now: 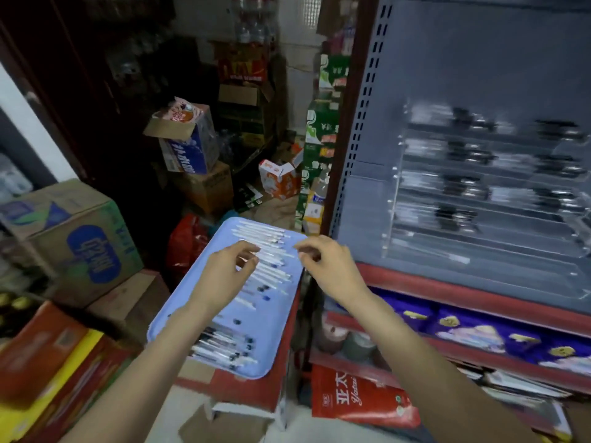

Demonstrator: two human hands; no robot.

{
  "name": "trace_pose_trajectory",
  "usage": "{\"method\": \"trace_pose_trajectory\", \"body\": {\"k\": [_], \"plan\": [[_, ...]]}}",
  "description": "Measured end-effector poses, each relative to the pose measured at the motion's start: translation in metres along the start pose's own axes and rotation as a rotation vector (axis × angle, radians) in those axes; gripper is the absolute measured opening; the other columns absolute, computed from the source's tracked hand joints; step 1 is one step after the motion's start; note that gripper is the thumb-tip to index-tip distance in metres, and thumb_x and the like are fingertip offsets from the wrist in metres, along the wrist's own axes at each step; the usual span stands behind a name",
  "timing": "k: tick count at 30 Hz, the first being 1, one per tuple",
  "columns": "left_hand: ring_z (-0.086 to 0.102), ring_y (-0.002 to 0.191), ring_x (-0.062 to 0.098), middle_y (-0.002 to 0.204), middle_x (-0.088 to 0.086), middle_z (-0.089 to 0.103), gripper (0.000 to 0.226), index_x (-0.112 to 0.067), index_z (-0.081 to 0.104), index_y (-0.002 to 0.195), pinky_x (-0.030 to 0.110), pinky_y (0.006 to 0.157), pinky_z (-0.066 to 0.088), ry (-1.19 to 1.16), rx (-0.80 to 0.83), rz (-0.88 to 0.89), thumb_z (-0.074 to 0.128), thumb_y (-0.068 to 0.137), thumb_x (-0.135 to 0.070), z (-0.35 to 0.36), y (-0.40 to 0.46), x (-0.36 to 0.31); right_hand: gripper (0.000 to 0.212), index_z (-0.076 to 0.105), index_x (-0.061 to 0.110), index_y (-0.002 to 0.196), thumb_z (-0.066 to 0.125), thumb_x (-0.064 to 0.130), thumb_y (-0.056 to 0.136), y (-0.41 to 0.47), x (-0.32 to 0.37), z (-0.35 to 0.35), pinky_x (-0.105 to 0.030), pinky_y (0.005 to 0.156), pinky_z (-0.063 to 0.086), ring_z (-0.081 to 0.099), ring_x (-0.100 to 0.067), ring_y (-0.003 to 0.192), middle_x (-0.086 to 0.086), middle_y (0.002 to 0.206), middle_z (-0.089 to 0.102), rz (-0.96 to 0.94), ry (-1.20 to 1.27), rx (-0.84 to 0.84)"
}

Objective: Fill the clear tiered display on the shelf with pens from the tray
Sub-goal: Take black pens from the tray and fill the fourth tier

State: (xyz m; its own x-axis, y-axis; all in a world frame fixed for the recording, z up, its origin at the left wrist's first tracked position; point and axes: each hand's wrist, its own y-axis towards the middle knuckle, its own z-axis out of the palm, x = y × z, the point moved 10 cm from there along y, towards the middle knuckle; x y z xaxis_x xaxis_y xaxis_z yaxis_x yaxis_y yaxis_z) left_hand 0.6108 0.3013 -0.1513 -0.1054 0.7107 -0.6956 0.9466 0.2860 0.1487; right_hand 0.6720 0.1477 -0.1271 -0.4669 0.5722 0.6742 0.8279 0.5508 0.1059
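A light blue tray (278, 324) rests on a red box and holds several white pens (271, 247) in a row, with more pens (224, 345) bunched at its near end. My left hand (228, 270) hovers over the middle of the tray, fingers loosely curled above the pens, holding nothing that I can see. At the tray's right edge my right hand (326, 263) hangs with bent fingers, also empty. The clear tiered display (486, 199) stands on the grey shelf at the right, blurred, with pens lying in its upper tiers.
Red shelf edge (447, 289) runs below the display, with purple snack packs (479, 334) beneath. Cardboard boxes (76, 238) are stacked at the left and at the back. A red bag (361, 398) leans at the shelf's foot.
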Motion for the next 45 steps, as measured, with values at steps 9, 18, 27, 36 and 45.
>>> {"method": "trace_pose_trajectory", "body": {"k": [9, 18, 27, 36, 45], "plan": [[0.058, 0.111, 0.031, 0.120, 0.016, 0.061, 0.027, -0.003, 0.063, 0.116, 0.035, 0.094, 0.045, 0.210, 0.333, -0.015, 0.051, 0.091, -0.002, -0.022, -0.027, 0.176, 0.028, 0.058, 0.009, 0.124, 0.049, 0.015, 0.097, -0.004, 0.011, 0.210, -0.037, 0.100, 0.042, 0.055, -0.026, 0.115, -0.012, 0.127, 0.058, 0.276, -0.085, 0.267], [0.059, 0.104, 0.029, 0.110, 0.014, 0.063, 0.019, -0.006, 0.069, 0.102, 0.036, 0.089, 0.048, 0.306, 0.549, 0.101, 0.056, 0.090, -0.007, 0.002, -0.044, 0.219, 0.022, 0.056, 0.011, 0.114, 0.053, 0.006, 0.092, -0.017, -0.003, 0.254, -0.041, 0.080, 0.050, 0.056, -0.029, 0.099, -0.012, 0.116, 0.052, 0.373, -0.391, 0.326], [0.053, 0.110, 0.021, 0.115, 0.002, 0.059, 0.023, -0.017, 0.068, 0.107, 0.034, 0.094, 0.044, 0.238, 0.532, 0.154, 0.067, 0.085, -0.016, 0.001, -0.041, 0.225, 0.030, 0.043, 0.012, 0.119, 0.044, -0.001, 0.093, -0.016, -0.006, 0.262, -0.023, 0.089, 0.038, 0.038, -0.022, 0.112, -0.003, 0.125, 0.045, 0.266, -0.655, 0.355], [0.053, 0.105, 0.022, 0.108, 0.003, 0.062, 0.018, -0.016, 0.070, 0.102, 0.037, 0.092, 0.044, 0.172, 0.502, 0.195, 0.067, 0.084, -0.018, 0.005, -0.046, 0.215, 0.019, 0.056, 0.006, 0.106, 0.047, -0.003, 0.091, -0.018, -0.005, 0.255, -0.030, 0.078, 0.043, 0.046, -0.025, 0.110, -0.011, 0.118, 0.047, 0.257, -0.620, 0.315], [0.058, 0.082, 0.016, 0.092, 0.007, 0.069, 0.010, -0.013, 0.071, 0.091, 0.021, 0.081, 0.049, -0.187, 0.399, -0.073, 0.070, 0.082, -0.011, -0.020, -0.044, 0.232, 0.017, 0.056, 0.006, 0.109, 0.047, 0.008, 0.095, -0.017, -0.010, 0.256, -0.039, 0.074, 0.048, 0.051, -0.028, 0.104, -0.012, 0.114, 0.050, 0.312, -0.600, 0.361]]}}
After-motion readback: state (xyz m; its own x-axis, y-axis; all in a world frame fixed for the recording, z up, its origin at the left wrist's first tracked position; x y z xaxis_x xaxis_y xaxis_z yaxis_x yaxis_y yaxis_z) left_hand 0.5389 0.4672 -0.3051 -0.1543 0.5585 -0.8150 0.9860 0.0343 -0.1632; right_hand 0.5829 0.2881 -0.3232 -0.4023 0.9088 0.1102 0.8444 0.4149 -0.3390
